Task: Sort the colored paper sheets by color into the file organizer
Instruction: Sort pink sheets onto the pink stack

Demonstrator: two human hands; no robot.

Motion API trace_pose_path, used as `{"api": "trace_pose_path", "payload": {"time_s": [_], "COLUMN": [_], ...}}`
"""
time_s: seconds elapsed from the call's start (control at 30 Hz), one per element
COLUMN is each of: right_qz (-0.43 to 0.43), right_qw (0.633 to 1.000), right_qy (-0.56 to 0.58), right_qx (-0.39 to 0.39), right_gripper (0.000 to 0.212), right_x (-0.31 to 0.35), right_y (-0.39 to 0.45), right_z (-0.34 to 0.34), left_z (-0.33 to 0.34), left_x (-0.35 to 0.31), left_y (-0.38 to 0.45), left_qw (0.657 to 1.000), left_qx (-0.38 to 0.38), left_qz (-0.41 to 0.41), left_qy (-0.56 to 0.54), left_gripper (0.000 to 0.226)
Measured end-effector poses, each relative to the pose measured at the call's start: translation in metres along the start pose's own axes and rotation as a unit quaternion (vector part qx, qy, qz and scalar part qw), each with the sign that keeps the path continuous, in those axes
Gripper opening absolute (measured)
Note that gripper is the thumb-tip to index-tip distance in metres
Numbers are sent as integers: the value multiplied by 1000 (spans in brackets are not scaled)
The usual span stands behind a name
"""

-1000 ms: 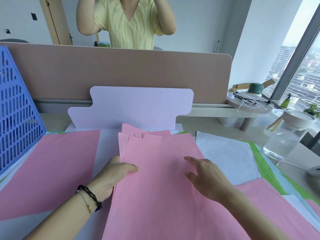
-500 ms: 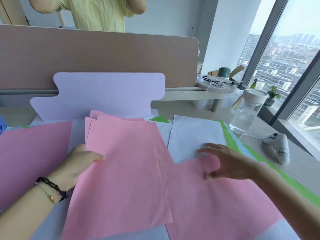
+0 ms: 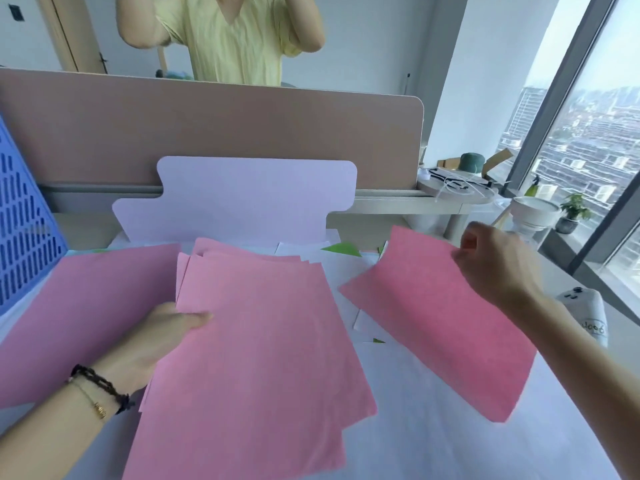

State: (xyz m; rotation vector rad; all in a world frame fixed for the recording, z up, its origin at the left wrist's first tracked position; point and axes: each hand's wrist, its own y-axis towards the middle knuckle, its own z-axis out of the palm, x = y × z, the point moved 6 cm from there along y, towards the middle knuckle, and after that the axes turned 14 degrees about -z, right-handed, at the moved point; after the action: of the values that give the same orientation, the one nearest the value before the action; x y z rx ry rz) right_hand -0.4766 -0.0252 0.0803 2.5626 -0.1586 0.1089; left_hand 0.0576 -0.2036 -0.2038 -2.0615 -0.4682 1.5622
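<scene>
A stack of several pink sheets (image 3: 256, 358) lies in the middle of the desk. My left hand (image 3: 156, 336) grips its left edge, thumb on top. My right hand (image 3: 495, 268) pinches the far corner of a single pink sheet (image 3: 440, 320) and holds it lifted and curled above the desk at the right. Another pink sheet (image 3: 83, 313) lies flat at the left. White sheets (image 3: 433, 427) and bits of green paper (image 3: 341, 249) show underneath. The blue perforated file organizer (image 3: 24, 230) stands at the far left edge.
A pale lilac shaped board (image 3: 242, 199) leans against the brown desk divider (image 3: 214, 133). A person in a yellow top stands behind it. At the right are a glass jar with a white lid (image 3: 533, 213), a small potted plant (image 3: 573, 213) and a white controller-like object (image 3: 585, 313).
My right hand has lifted a pink sheet off the desk at the right; before it lay flat under that hand. The view has swung back left, showing the blue organizer again.
</scene>
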Motion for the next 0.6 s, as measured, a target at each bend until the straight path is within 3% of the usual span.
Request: {"api": "trace_pose_path", "payload": {"time_s": [0.03,0.17,0.2,0.3,0.37,0.47,0.53,0.6], "right_qz": [-37,-166,-189,-271,-298,-298,-291,-252], "right_qw": [999,985,981,961,945,926,908,876], "right_qy": [3,8,2,11,47,116,176,296], "right_qx": [-33,-53,-34,54,130,202,243,285], "right_gripper": [8,6,9,17,10,5,16,20], "right_x": [19,122,151,237,283,325,337,330], "right_y": [6,7,2,-23,-46,-76,-89,-92], "right_z": [-13,-41,-39,-15,12,45,61,66], "left_z": [-3,41,47,56,55,53,52,51], "left_x": [1,-66,-71,-69,-69,-71,-70,-71], "left_y": [3,-152,-168,-182,-182,-186,-187,-188], "left_qw": [1000,998,997,997,995,991,987,988], "left_qx": [-11,-29,-22,-28,-52,-67,-60,-56], "left_qz": [-5,43,45,37,43,41,24,28], "left_qy": [-6,-40,-54,-67,-80,-112,-146,-139], "left_gripper": [68,36,24,26,22,25,35,30]}}
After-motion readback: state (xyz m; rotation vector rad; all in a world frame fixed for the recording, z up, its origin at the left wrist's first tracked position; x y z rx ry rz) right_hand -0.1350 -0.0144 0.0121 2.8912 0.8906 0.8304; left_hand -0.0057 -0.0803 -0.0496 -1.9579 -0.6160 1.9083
